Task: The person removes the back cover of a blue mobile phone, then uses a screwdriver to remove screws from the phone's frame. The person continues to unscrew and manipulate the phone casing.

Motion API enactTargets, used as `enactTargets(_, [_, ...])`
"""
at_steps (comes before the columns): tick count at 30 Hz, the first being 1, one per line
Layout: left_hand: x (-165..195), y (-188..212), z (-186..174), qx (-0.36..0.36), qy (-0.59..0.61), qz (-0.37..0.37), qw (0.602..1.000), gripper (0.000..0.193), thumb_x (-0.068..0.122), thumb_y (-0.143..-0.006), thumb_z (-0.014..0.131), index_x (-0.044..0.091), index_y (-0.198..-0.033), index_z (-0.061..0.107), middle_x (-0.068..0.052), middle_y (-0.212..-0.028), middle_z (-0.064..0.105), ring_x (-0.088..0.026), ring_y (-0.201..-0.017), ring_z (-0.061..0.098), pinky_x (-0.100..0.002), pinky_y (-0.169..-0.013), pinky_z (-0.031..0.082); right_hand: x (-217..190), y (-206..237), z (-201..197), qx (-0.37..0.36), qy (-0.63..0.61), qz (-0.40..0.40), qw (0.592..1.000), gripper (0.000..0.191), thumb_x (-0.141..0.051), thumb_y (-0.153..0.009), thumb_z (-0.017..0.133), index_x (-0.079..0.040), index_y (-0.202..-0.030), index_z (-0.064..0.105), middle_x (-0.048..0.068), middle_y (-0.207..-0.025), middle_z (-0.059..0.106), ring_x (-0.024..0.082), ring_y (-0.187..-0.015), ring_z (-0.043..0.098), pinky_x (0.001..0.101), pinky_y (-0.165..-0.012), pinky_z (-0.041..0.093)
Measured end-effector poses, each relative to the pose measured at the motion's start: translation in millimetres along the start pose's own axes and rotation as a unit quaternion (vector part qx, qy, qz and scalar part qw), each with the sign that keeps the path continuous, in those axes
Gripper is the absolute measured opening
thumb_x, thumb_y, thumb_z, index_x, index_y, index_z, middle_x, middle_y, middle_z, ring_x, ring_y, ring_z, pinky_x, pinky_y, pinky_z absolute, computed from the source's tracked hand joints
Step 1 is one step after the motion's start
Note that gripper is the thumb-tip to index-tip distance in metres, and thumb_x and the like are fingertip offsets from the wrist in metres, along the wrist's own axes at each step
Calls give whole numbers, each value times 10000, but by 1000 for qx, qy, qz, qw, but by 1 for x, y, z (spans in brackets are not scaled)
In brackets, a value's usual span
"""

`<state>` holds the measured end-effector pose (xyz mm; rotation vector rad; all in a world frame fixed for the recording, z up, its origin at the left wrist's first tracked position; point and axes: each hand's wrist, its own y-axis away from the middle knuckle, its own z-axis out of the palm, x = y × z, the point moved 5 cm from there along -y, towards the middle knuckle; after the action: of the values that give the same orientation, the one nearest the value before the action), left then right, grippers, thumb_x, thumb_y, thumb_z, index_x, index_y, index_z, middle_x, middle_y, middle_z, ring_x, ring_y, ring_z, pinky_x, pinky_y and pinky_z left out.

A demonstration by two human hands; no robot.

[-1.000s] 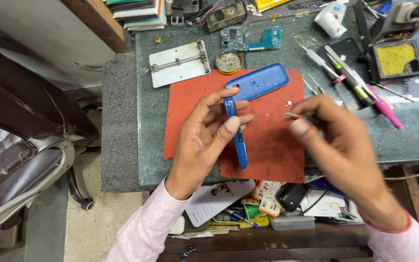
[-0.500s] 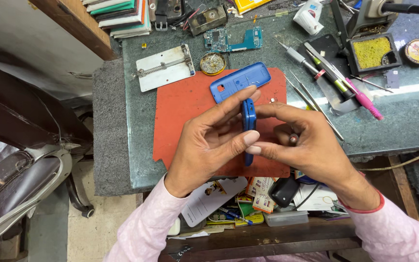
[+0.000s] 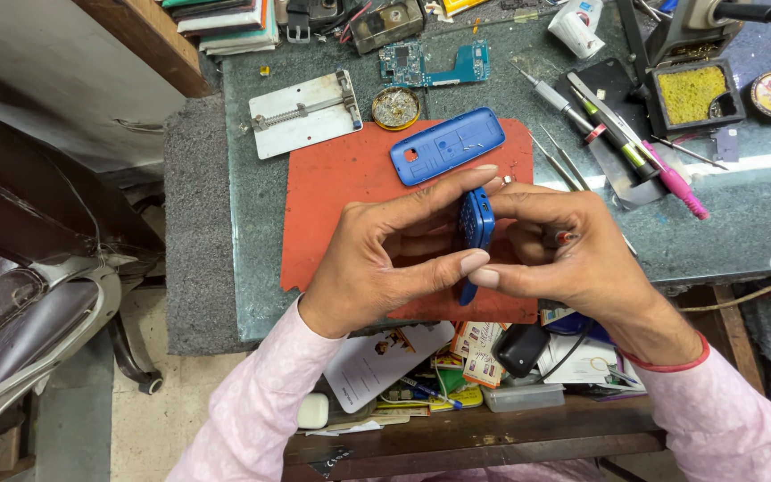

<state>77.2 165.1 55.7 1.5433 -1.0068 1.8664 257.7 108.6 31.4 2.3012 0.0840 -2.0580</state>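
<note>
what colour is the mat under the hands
Red-orange mat, seen best in the head view, lying on the grey-green tabletop.

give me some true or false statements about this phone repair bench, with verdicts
1. Both hands, left hand and right hand, hold the blue keypad phone body. True.
2. The blue plastic back cover lies on the red rubber mat. True.
3. The green circuit board sits on the mat. False: it lies on the grey stone benchtop beyond it.
4. The pink-handled tool is in the right hand. False: it lies on the bench.
</note>
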Motion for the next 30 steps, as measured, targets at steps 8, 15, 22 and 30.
enactTargets(8, [-2,-2,-3,-11,-24,-1,1000,603,114,-988,771,75,-1538,528,-124,-1416,699,-233,-1299,709,-391,-1195,575,3,1,-1,9,7,-4,1000,483,-63,-705,853,-19,-1176,759,-55,-944,662,-16,-601,355,199,-499,260])
enactTargets(15, [-1,-2,-2,4,-27,0,1000,561,138,-987,765,69,-1501,551,-120,-1360,720,-233,-1283,719,-397,-1172,573,5,2,-1,14,4,-5,1000,485,-53,-713,846,-13,-1189,760,-51,-924,649,-16,-606,350,197,-507,262])
enactTargets(22, [2,1,-1,49,-14,-9,999,508,81,-983,745,47,-1453,556,-128,-1426,667,-212,-1301,687,-391,-1177,573,2,1,-1,12,20,15,1000,546,-69,-745,832,-45,-1281,729,-90,-715,518,-6,-562,338,221,-486,265])
enactTargets(30, [3,13,4,156,31,-30,987,506,12,-951,740,38,-1421,553,-141,-1401,668,-178,-1241,680,-353,-1106,584,-31,10,10,56,257,-132,956,515,-110,-747,806,-56,-1254,733,3,-528,387,54,-466,361,272,-455,289])
